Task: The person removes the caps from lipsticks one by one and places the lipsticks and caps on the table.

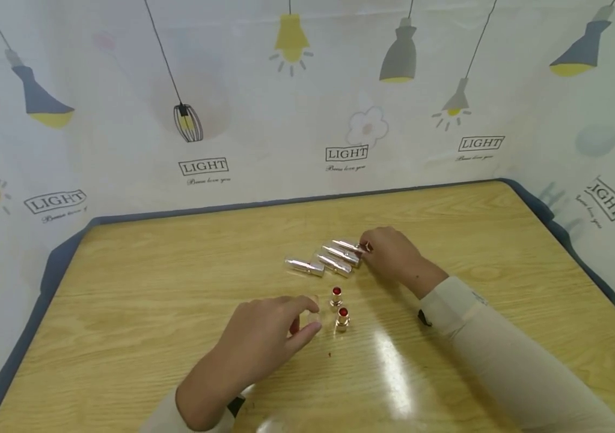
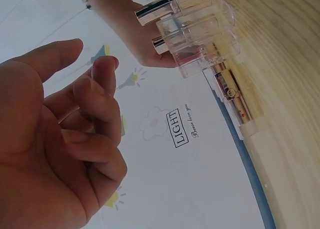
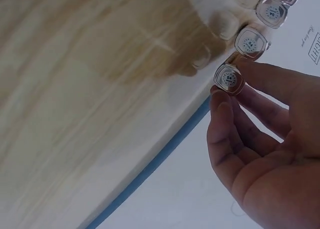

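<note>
In the head view, several lipsticks with clear caps lie in a slanted group (image 1: 334,263) on the table. My right hand (image 1: 391,255) pinches the end of the farthest lipstick (image 3: 229,79) between thumb and fingers; its round end label shows in the right wrist view. My left hand (image 1: 261,331) hovers over the table with thumb and fingertips apart, beside a faint clear piece (image 1: 314,316) that it does not grip. Two open lipsticks with red tips, one farther (image 1: 336,296) and one nearer (image 1: 342,320), stand upright just right of the left fingertips.
The wooden table (image 1: 150,276) has a dark blue edge strip (image 1: 264,204) along the back. Behind it hangs a white cloth (image 1: 264,120) printed with lamps. A tiny red speck (image 1: 330,355) lies in front of the upright lipsticks.
</note>
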Demonstrator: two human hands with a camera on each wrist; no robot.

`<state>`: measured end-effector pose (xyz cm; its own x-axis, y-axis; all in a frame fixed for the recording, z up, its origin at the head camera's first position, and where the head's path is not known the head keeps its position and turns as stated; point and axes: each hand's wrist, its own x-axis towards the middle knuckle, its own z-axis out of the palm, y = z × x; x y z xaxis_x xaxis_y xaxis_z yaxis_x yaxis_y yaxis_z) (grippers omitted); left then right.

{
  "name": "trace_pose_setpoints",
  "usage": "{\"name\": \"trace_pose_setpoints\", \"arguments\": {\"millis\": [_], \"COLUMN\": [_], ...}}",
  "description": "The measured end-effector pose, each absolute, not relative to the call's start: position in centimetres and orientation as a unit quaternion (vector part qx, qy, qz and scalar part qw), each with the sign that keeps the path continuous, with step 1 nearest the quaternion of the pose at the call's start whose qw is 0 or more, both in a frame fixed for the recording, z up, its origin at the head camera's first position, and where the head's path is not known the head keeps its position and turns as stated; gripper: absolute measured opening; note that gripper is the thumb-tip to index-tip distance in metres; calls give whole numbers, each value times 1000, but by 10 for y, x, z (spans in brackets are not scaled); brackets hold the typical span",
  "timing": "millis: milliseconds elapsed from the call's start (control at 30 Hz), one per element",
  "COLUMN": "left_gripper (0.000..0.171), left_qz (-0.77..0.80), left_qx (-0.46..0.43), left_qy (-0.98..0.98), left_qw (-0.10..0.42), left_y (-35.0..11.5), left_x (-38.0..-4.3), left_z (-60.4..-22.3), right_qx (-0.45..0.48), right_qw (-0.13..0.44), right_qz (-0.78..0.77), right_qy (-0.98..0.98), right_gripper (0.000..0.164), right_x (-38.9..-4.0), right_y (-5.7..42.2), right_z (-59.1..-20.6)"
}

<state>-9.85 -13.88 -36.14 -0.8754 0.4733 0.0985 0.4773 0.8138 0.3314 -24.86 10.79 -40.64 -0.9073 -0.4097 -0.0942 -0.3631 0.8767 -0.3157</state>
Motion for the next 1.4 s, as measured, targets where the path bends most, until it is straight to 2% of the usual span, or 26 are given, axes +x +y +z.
{"name": "trace_pose_setpoints", "arguments": {"millis": [233, 533, 800, 1000, 1133, 1400], "left_gripper": [26, 27, 26, 24, 29, 51], "left_qz": [-179, -168, -167, -190, -217, -238], "left_qx": [-242, -241, -236, -210, -200, -210], "left_qy": [-954, -956, -957, -955, -946, -937], "left_qw": [-6, 8, 19, 89, 134, 144], "left_y": [-139, -141, -142, -141, -140, -134], "left_x": [-98, -100, -100, -100, -101, -95], "left_z": [-361, -360, -355, -353, -353, -354], "right_qx": [-188, -220, -236, -270, -290, -332], "right_qw": [47, 2, -35, -65, -76, -75], "right_qz": [-191, -233, -243, -263, -277, -256], "right_qy": [962, 947, 940, 924, 913, 905], "right_gripper": [19, 15, 21, 23, 23, 24], "right_x": [-228, -193, -164, -144, -134, -119], "right_y": [116, 115, 109, 106, 104, 99], "right_z": [-394, -377, -360, -359, -360, -363]}}
